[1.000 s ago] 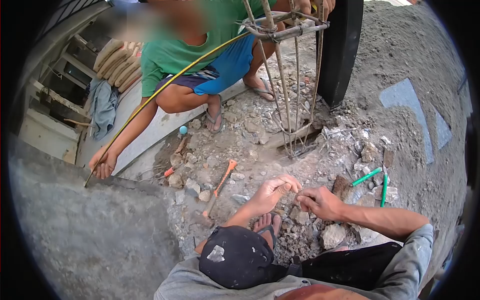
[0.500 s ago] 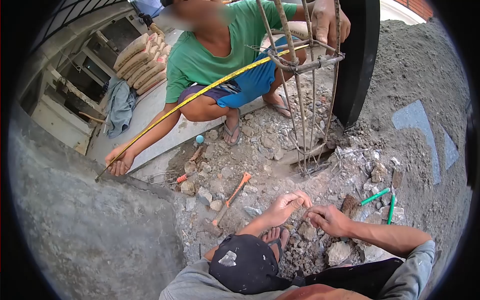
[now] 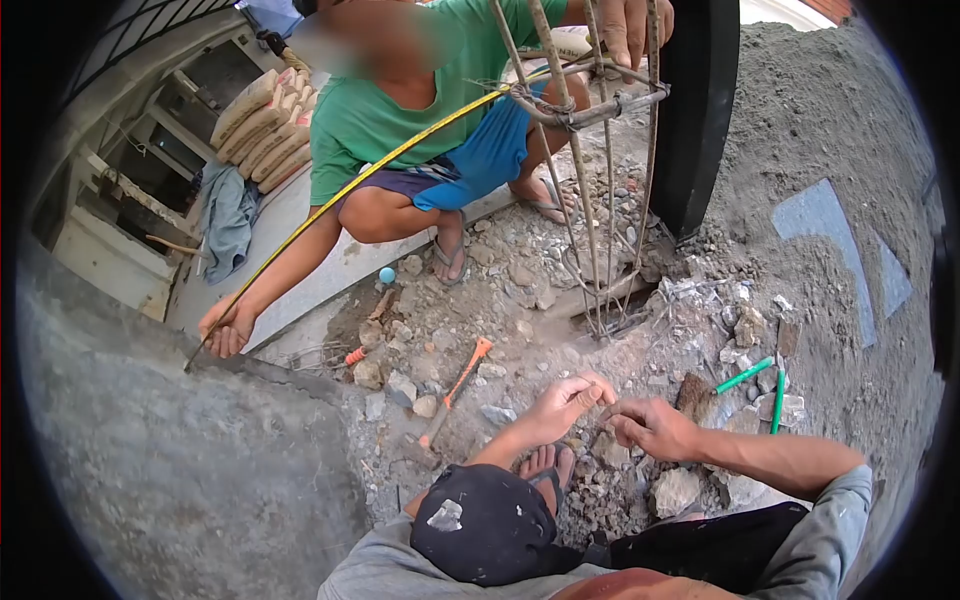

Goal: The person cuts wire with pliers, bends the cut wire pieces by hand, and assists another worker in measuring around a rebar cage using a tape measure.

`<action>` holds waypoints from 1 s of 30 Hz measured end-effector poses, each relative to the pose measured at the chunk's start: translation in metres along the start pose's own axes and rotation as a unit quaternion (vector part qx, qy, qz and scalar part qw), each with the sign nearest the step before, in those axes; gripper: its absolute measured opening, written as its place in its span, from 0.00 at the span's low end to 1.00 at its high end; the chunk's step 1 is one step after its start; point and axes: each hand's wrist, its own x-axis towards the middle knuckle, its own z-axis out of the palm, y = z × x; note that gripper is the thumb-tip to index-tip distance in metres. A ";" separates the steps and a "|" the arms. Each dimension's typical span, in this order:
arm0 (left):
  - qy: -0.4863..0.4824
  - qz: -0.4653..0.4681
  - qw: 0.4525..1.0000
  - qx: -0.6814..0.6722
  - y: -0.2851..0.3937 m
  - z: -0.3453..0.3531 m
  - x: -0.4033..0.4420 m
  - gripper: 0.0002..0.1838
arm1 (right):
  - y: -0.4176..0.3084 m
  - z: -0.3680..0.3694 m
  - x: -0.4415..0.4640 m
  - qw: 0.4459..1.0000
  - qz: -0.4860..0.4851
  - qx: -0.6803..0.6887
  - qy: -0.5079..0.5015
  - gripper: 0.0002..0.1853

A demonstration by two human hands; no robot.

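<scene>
Head view, left hand, right hand, fingers pinched together, jagged grey rubble

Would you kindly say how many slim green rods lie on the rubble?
2: the left green rod slants up rightward; the right green rod ends near the right forearm.

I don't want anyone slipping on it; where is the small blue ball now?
In the head view, the small blue ball lies left of centre on the rubble, near the concrete slab, just left of the co-worker's nearer sandalled foot.
</scene>
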 end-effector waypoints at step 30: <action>0.044 -0.010 0.998 0.041 -0.003 0.011 0.003 0.19 | -0.005 0.002 -0.004 0.999 -0.009 -0.006 0.049 0.15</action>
